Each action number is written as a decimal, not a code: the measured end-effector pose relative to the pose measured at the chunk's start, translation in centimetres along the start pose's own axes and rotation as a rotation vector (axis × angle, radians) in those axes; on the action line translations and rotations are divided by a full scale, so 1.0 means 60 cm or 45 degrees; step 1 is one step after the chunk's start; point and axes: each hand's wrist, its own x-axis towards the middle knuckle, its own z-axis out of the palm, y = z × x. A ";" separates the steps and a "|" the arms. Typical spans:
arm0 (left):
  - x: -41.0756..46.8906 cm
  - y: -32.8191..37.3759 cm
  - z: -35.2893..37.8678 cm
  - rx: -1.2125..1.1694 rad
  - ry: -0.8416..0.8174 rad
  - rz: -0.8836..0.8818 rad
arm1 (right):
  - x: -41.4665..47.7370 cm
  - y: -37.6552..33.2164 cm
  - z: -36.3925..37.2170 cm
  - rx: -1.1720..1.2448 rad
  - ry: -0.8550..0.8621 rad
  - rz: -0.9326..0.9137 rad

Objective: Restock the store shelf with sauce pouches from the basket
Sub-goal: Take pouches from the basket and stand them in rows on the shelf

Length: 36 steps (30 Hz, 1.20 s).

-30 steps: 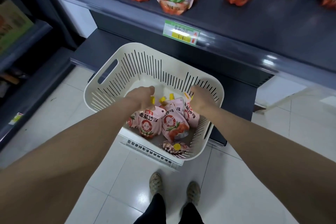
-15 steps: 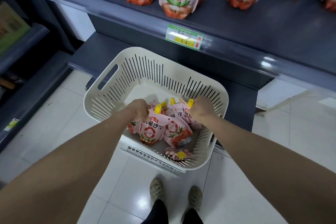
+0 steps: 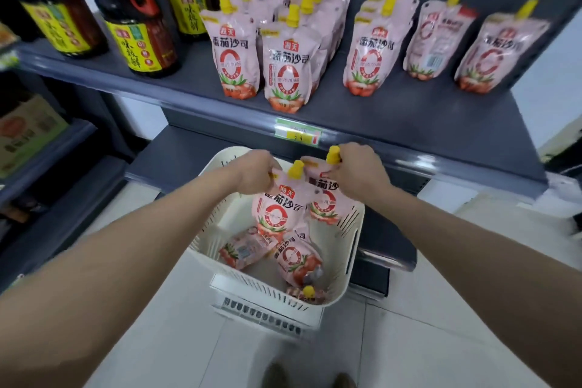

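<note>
The left pouch (image 3: 275, 208) and right pouch (image 3: 324, 198) hang just above the basket (image 3: 338, 264), below the shelf (image 3: 409, 116). Left hand (image 3: 255, 172) and right hand (image 3: 359, 170) each have their grip clamped at a pouch's spout end, so the pouches dangle upright, likely ready for standing in rows.

One pink pouch (image 3: 277, 208) with a yellow cap hangs upright from the left hand (image 3: 252, 172). A second pouch (image 3: 326, 198) hangs from the right hand (image 3: 359, 168), just beside it. Under both hands, more pouches (image 3: 293, 258) lie flat in the white basket (image 3: 352, 249). Past the hands, standing pouches (image 3: 283, 69) sit on the dark shelf (image 3: 409, 113).
</note>
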 end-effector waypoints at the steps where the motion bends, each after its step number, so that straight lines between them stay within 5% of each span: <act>1: -0.008 0.016 -0.021 0.015 0.029 0.041 | -0.001 -0.007 -0.027 -0.010 0.050 -0.037; 13: -0.025 0.133 -0.174 -0.222 0.392 0.219 | 0.075 0.014 -0.263 -0.002 0.452 -0.061; 36: 0.088 0.179 -0.202 -0.371 0.476 0.017 | 0.285 0.076 -0.232 0.163 0.169 -0.124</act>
